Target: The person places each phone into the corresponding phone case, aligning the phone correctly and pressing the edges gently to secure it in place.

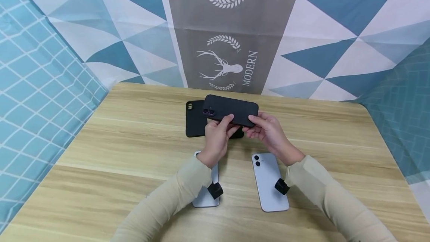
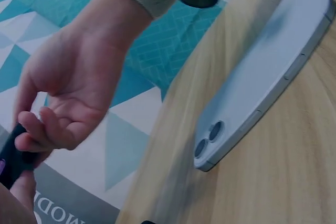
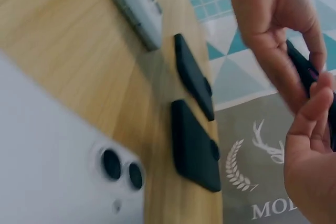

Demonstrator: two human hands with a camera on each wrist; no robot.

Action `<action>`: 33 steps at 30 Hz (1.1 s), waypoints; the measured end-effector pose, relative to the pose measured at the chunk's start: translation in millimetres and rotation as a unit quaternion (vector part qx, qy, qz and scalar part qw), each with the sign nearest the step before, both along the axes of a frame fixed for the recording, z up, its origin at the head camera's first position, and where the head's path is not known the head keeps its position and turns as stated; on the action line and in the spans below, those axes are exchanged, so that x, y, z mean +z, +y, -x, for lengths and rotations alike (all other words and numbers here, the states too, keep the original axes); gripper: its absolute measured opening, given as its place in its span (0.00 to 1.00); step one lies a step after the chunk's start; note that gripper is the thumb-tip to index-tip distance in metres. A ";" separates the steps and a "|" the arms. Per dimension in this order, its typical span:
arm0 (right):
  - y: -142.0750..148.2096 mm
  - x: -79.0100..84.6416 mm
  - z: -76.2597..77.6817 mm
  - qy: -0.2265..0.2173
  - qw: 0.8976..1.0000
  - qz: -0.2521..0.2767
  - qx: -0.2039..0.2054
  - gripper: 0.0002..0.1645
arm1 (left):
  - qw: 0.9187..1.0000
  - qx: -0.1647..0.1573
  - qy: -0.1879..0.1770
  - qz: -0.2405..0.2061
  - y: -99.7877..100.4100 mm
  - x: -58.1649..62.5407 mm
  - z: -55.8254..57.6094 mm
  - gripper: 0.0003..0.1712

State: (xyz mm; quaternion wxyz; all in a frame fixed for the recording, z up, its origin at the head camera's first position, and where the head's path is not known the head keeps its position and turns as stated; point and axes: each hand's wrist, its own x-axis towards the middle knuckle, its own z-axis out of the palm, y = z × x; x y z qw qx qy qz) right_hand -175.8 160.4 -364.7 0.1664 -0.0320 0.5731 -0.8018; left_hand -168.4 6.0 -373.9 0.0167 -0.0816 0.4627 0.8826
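Observation:
Both hands hold a black phone case (image 1: 235, 107) raised over the far part of the table, with two dark lens rings at its left corner. My left hand (image 1: 216, 137) grips its near edge, thumb on top and fingers underneath. At the right end, my right hand (image 1: 268, 132) pinches it between thumb and fingers. In the right wrist view, the left hand (image 3: 273, 40) and right hand (image 3: 312, 145) meet around the case. Below lie two more black phone cases, the left one (image 1: 195, 124) showing a camera cutout, the other (image 1: 237, 134) mostly hidden by the hands.
A light phone (image 1: 205, 199) lies under my left forearm, which partly covers it. Another light phone (image 1: 268, 182) lies beside my right wrist, camera end away from me. The wooden table (image 1: 134, 152) ends at a patterned cloth (image 1: 231, 21) hanging behind.

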 end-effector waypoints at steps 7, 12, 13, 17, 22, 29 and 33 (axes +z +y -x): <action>13.8 -8.5 2.3 0.011 0.999 -0.017 0.038 0.15 | 0.999 -0.012 -0.025 -0.021 -11.6 2.9 3.1 0.05; 23.7 -8.3 8.2 0.005 0.999 -0.017 0.031 0.15 | 0.999 -0.031 -0.023 -0.004 -20.0 5.7 2.7 0.09; 25.6 -8.0 9.6 0.003 0.999 -0.016 0.029 0.15 | 0.999 -0.040 -0.022 0.000 -21.0 6.3 2.5 0.09; 30.5 -7.0 13.7 -0.004 0.999 -0.020 0.028 0.15 | 0.997 -0.076 -0.018 0.017 -22.8 7.9 1.9 0.07; 29.3 -4.9 18.2 -0.016 0.999 -0.034 0.035 0.16 | 0.993 -0.108 -0.030 0.042 -22.8 7.1 0.3 0.07; 21.0 3.6 27.1 -0.036 0.997 -0.044 0.047 0.18 | 0.985 -0.153 -0.043 0.072 -22.5 5.9 -2.9 0.05; 18.5 5.2 29.2 -0.037 0.995 -0.064 0.064 0.18 | 0.977 -0.187 -0.049 0.093 -20.9 5.9 -5.1 0.05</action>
